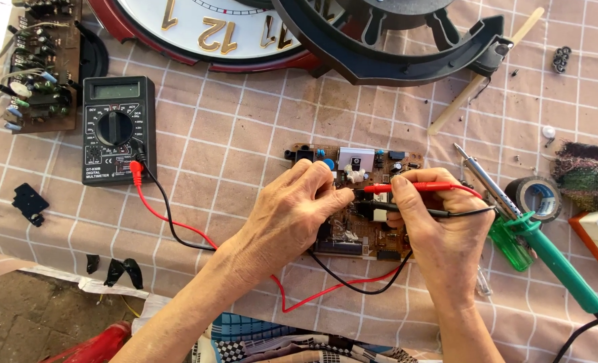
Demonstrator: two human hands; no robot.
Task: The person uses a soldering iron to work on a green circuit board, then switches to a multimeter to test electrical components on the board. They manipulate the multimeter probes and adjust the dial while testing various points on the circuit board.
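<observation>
A brown circuit board (363,232) lies flat on the checked pink tablecloth (245,134), directly beneath both hands, so that only its upper edge and a strip of its lower half show between and around them. The left hand (292,215) rests over the board's left portion, fingers curled in and the fingertips pinched together close to the tip of the black probe (406,210); whether they grip the probe tip or only press on the board is hard to tell from this angle. The right hand (440,232) covers the board's right side, closed around both probes: the red probe (413,187) is pinned under the thumb and points left toward the board's middle, and the black probe runs just below it, nearly parallel. The board carries a white rectangular block, a blue round component, small black parts and a pale connector along its top edge. Red and black leads loop from the probes across the cloth to a black multimeter (117,129) well to the left. Just right of the right hand lie a green-handled soldering iron (547,252) and a green screwdriver (510,245), with a roll of black tape (537,196) near them.
</observation>
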